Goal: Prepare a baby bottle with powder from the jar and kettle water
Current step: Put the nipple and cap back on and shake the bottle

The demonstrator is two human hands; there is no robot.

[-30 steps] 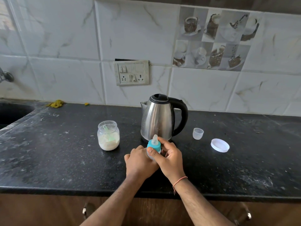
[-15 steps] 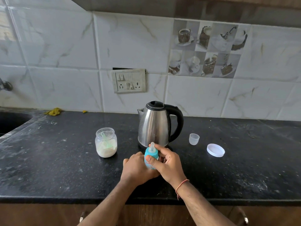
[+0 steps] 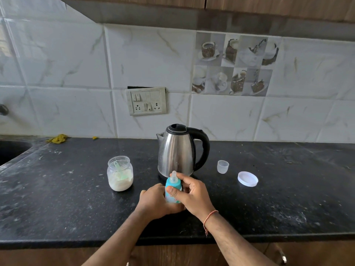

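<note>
Between both hands (image 3: pixel 153 200), baby bottle (image 3: pixel 173 186), label unreadable.

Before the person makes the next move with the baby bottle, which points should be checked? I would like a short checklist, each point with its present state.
1. Bottle held firmly: ok. The left hand grips the body of the baby bottle, and the right hand holds its blue collar.
2. Bottle upright: ok, the teat points up.
3. Collar screwed fully tight: cannot tell, fingers cover it.
4. Powder and water already inside the bottle: cannot tell, the hands hide the body.
5. Jar away from the hands: ok, it stands open to their left with a scoop inside.
6. Kettle close behind the bottle: not ok, little room for the fingers.
</note>
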